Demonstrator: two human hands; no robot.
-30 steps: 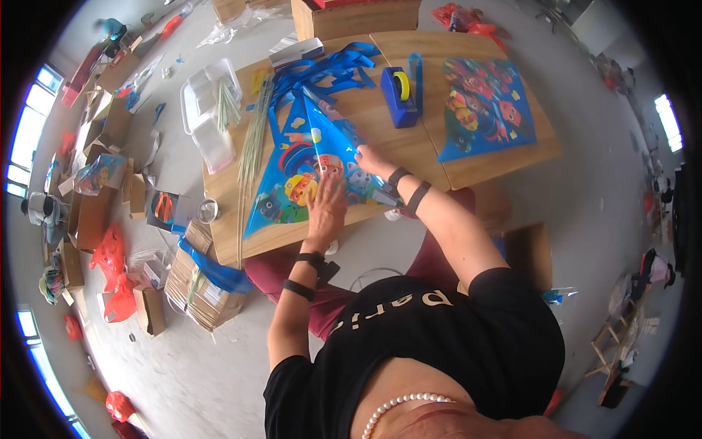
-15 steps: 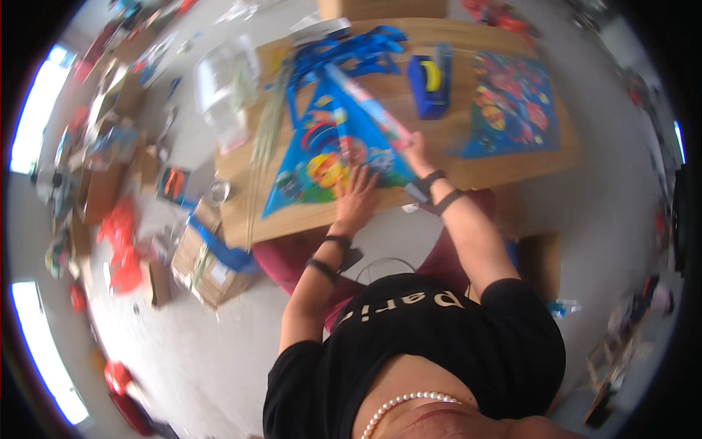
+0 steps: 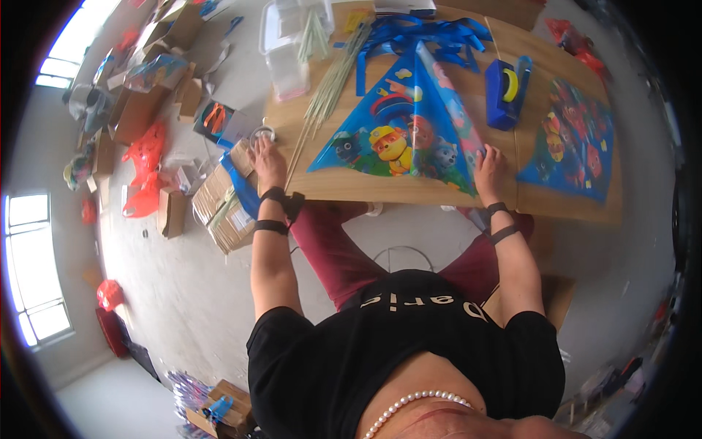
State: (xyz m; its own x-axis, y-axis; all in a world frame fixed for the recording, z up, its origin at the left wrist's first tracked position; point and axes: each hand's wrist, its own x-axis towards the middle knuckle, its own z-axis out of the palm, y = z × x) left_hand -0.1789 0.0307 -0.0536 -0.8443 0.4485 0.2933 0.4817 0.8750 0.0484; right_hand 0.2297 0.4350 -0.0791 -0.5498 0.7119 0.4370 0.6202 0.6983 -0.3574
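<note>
A blue cartoon-printed triangular plastic kite (image 3: 391,135) lies flat on the table before me, its point away from me. A pink-printed flap (image 3: 455,99) is folded along its right side. At the flap's lower right corner, my right hand (image 3: 491,174) is closed on the kite's edge, thumb and fingers together. My left hand (image 3: 268,164) is at the table's left edge, fingers stretched toward a roll of clear tape (image 3: 262,134). Its fingertips overlap the roll's near side; whether they grip it cannot be seen.
Pale thin rods (image 3: 338,77) lie left of the kite, beside a clear plastic bin (image 3: 284,58). Blue ribbons (image 3: 431,33) are heaped at its far point. A blue tape dispenser (image 3: 503,95) and another printed blue sheet (image 3: 574,139) are on the right. Cardboard (image 3: 223,208) stands at lower left.
My left hand has left the kite and moved left to the tape roll. My right hand has slid down along the flap to its lower corner, and the flap now lies flat.
</note>
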